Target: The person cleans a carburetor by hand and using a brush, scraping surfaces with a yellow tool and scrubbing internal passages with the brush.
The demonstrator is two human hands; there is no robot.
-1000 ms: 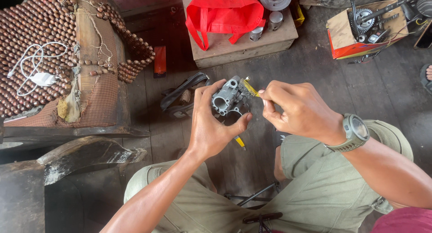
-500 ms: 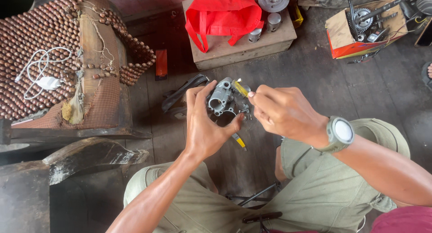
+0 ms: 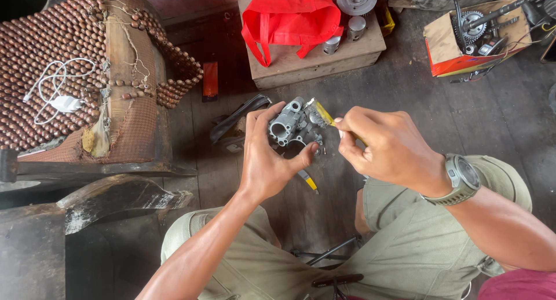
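Containers: an orange-edged cardboard box (image 3: 476, 40) is holding gears and metal parts; a wooden crate (image 3: 322, 52) is carrying a red fabric bag (image 3: 291, 16) and metal pistons (image 3: 344, 35).
Surroundings: a beaded brown seat cover (image 3: 69, 86) is bearing a white charger cable (image 3: 55, 94).
Part: a grey cast-metal housing (image 3: 291, 123) is sitting above the knees.
Left hand (image 3: 267, 161): fingers are gripping the housing.
Right hand (image 3: 391, 146): fingers are pinching a yellow-handled tool (image 3: 325, 114) against it.

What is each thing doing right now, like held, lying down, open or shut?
Left hand: closed around the metal part.
Metal part: held up off the floor.
Right hand: gripping the yellow tool.
Yellow tool: tip against the metal part.
Red bag: slumped on the wooden box.
White cable: loose on the beaded seat.
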